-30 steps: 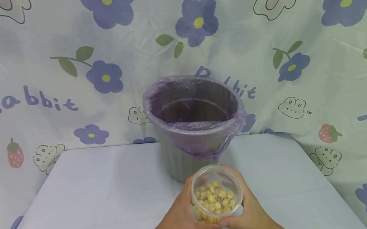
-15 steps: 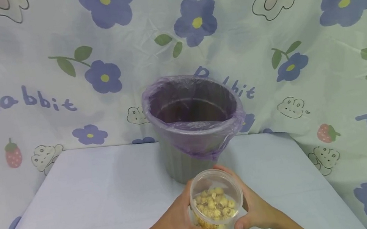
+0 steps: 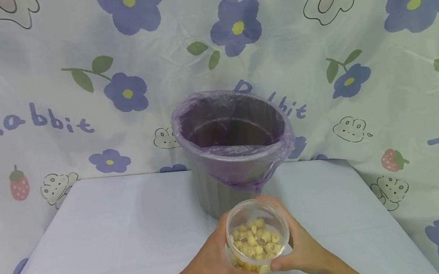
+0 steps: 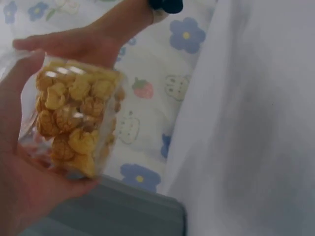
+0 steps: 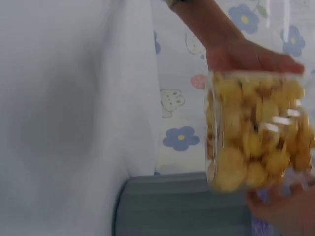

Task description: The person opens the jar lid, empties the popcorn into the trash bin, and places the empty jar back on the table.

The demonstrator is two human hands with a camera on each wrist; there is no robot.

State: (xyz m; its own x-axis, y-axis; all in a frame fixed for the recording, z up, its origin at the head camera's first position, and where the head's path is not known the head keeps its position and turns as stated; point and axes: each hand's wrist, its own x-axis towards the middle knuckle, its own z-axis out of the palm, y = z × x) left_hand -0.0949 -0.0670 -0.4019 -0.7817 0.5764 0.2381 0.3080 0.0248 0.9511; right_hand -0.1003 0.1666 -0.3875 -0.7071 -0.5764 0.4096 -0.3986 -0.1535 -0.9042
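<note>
So there's a clear plastic jar held up between two bare hands, and it's got a decent load of popcorn in it, round puffy pieces going from pale yellow on top to more of a caramel gold lower down. From the head view the popcorn stops short of the rim, so there's a bit of see-through wall above it. Both wrist views show the pieces packed right down against the flat base, and the jar is off the table, which has a plain white cover. The left hand is wrapped around one side with its thumb across the near wall, and the right hand is gripping the opposite side, thumb on the near wall too. Just past the jar, on the person's far side, there's a grey ribbed bin standing on the table. It's lined with a thin purple bag folded over the rim, and the front edge hangs down the outside. The inside of the bin is dark, so can't really make out the bottom. Behind it all is a flowery "Rabbit" cloth.
</note>
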